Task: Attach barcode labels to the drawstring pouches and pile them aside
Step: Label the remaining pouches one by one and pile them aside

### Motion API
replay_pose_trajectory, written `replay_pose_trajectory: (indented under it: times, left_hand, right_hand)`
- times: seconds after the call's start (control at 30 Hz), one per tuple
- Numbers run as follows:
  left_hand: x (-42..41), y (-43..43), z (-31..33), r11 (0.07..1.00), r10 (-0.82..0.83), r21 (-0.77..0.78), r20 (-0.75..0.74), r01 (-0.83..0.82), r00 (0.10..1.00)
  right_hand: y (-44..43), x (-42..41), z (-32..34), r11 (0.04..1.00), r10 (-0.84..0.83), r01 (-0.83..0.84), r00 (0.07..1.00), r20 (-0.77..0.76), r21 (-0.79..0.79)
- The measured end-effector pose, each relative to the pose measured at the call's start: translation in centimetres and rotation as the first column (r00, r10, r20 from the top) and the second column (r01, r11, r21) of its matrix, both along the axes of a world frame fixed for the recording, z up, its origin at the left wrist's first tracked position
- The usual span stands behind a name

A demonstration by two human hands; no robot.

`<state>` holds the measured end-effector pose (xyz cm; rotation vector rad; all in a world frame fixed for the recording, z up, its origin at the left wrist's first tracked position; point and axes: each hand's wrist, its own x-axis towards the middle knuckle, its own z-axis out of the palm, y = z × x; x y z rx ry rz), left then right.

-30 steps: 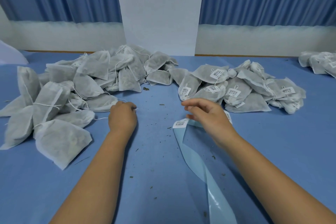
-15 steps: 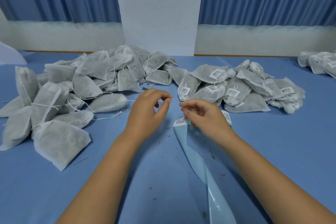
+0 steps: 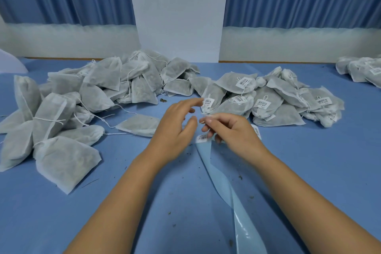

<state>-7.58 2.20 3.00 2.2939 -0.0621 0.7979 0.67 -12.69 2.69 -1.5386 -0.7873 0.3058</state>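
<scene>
Two hands in frame: your left hand [image 3: 175,130] and your right hand [image 3: 233,132]. Three pouch heaps: unlabelled heap [image 3: 99,88] at left, labelled heap [image 3: 274,99] right of centre, small heap [image 3: 358,70] at the far right edge. They overlap too much to count single pouches. One loose pouch [image 3: 140,125]. One backing strip [image 3: 222,179] with two labels showing on it, left label [image 3: 202,137] and right label [image 3: 255,130].

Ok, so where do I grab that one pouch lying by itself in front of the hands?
Probably pinch the lone pouch by its bare left corner, coming from the near side. It lies flat on the table, its right end is hidden behind the left hand, and the unlabeled pile sits close on its far side.
</scene>
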Motion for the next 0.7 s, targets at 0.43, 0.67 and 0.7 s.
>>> replay_pose_trajectory:
  times: [0.43, 0.67, 0.7]
  left_hand:
    - [-0.5, 4.9, -0.8, 0.990, 0.108, 0.115, -0.202, -0.086, 0.973]
    - [-0.5, 3.2, -0.2, 0.999, -0.027, 0.031, -0.197, 0.034, 0.980]
    - [-0.5, 3.0, -0.2, 0.998, -0.037, 0.040, -0.195, 0.046, 0.980]
  right_hand:
    - [-0.8, 1.5, 1.1, 0.953, -0.164, 0.228, 0.942, -0.292, 0.200]
    - [-0.6, 0.5, 0.8, 0.983, -0.131, 0.141, 0.987, -0.089, 0.115]
    - [-0.6, 0.3, 0.6, 0.990, -0.082, 0.089, 0.995, -0.061, 0.114]
